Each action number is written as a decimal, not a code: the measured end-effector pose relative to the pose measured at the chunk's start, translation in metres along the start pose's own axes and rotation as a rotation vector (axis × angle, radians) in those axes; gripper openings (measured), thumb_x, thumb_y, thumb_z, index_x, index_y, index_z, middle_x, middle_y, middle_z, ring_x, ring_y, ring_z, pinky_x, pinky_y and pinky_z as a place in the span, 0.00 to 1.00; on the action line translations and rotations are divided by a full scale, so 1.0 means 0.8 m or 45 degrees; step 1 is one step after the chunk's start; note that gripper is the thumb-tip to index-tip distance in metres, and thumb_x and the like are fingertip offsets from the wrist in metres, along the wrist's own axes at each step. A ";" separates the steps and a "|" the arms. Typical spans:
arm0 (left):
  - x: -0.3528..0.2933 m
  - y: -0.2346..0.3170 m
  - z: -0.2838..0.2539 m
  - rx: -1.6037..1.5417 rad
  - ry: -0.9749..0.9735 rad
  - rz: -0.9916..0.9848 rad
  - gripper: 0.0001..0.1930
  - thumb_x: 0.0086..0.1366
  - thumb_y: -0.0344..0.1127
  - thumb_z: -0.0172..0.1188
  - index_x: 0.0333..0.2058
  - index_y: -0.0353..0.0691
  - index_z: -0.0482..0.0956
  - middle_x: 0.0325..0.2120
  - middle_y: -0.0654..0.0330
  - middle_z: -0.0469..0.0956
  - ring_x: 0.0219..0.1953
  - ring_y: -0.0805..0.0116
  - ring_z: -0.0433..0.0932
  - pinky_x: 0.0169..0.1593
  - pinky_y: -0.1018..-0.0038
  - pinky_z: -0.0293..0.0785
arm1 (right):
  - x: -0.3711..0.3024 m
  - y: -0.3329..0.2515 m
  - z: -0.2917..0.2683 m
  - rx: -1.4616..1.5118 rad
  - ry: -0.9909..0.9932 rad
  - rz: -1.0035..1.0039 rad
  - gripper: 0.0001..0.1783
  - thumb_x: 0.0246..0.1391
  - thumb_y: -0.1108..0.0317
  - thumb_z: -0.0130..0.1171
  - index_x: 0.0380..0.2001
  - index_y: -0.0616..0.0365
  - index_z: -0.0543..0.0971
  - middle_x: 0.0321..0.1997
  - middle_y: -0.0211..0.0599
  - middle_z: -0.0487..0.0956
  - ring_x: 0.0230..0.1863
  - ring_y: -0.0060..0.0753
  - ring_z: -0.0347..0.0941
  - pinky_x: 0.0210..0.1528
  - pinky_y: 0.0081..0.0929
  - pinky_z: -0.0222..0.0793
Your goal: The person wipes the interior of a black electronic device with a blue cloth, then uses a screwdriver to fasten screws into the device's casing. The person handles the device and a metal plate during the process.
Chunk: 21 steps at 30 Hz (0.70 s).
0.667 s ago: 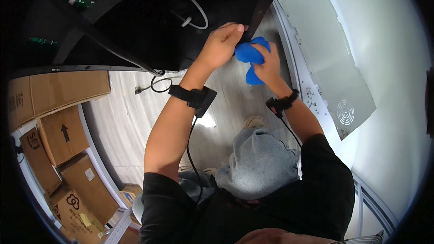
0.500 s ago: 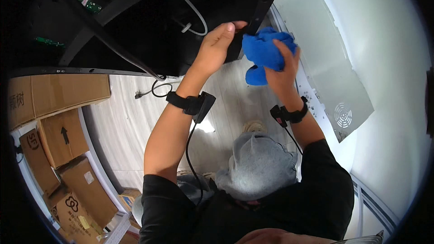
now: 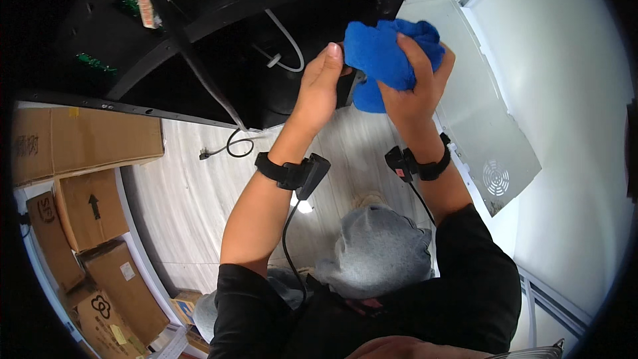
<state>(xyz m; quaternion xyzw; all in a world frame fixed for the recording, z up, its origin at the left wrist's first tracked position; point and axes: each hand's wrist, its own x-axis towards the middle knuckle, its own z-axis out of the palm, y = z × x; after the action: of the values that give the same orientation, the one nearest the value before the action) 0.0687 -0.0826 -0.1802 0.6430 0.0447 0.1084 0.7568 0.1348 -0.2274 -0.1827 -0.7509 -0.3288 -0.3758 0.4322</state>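
Observation:
My right hand (image 3: 415, 90) grips a bunched blue cloth (image 3: 382, 60). Its fingers spread over the top, and a fold of the cloth hangs below. Beside the cloth's left edge is my left hand (image 3: 319, 93), thumb up and fingers closed, their tips partly hidden; what they hold, if anything, cannot be made out. Both hands are at the right lower corner of a large open black cabinet (image 3: 219, 40). Inside it a grey cable (image 3: 287, 36) loops just above my left hand. Each wrist wears a black strap with a small black device (image 3: 314, 176) and a cord.
A thick black cable (image 3: 193, 60) crosses the cabinet, and a plug (image 3: 205, 155) lies on the pale floor (image 3: 179, 206). Cardboard boxes (image 3: 100, 209) are stacked at left. A grey metal panel (image 3: 458, 73) with a round vent leans by the white wall (image 3: 565, 93) at right.
The blue cloth has moved slightly left and up in my right hand, closer to my left hand. My left hand's fingers, earlier stretched to the cabinet's edge, are now drawn in. The view has shifted slightly.

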 end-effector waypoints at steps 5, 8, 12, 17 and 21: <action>-0.001 -0.004 -0.001 0.082 0.066 -0.019 0.35 0.71 0.61 0.33 0.50 0.32 0.73 0.47 0.51 0.75 0.52 0.61 0.72 0.60 0.63 0.64 | 0.031 -0.008 -0.006 0.065 0.059 0.016 0.35 0.30 0.71 0.74 0.48 0.42 0.77 0.46 0.41 0.68 0.46 0.47 0.69 0.44 0.39 0.70; -0.003 0.001 0.002 0.060 0.069 0.004 0.35 0.71 0.61 0.33 0.50 0.31 0.73 0.47 0.50 0.76 0.52 0.60 0.72 0.58 0.64 0.66 | 0.056 -0.016 -0.012 0.059 0.102 -0.044 0.35 0.30 0.73 0.74 0.48 0.44 0.76 0.45 0.39 0.69 0.44 0.45 0.70 0.43 0.39 0.70; -0.005 0.004 0.004 0.045 0.071 -0.011 0.35 0.71 0.61 0.33 0.49 0.32 0.73 0.48 0.51 0.75 0.53 0.61 0.72 0.57 0.65 0.66 | 0.041 -0.011 -0.011 0.038 0.056 0.018 0.35 0.31 0.72 0.73 0.49 0.44 0.76 0.45 0.40 0.69 0.44 0.46 0.70 0.43 0.39 0.70; -0.001 0.006 0.000 0.071 0.041 -0.057 0.36 0.71 0.62 0.32 0.52 0.33 0.72 0.50 0.52 0.74 0.54 0.60 0.71 0.58 0.64 0.65 | 0.013 0.005 -0.010 0.063 -0.089 0.069 0.33 0.32 0.70 0.73 0.48 0.44 0.76 0.45 0.43 0.69 0.44 0.49 0.71 0.42 0.40 0.71; -0.004 0.008 -0.001 0.116 0.010 -0.014 0.37 0.71 0.62 0.29 0.55 0.33 0.70 0.52 0.51 0.73 0.55 0.59 0.70 0.60 0.63 0.63 | 0.023 0.001 -0.014 0.111 -0.083 0.049 0.33 0.31 0.71 0.74 0.47 0.42 0.77 0.45 0.44 0.68 0.44 0.51 0.72 0.40 0.40 0.72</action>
<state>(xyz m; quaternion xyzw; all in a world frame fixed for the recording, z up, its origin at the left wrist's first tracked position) 0.0646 -0.0819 -0.1745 0.6762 0.0560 0.1045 0.7271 0.1416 -0.2345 -0.1639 -0.7494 -0.3443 -0.3282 0.4607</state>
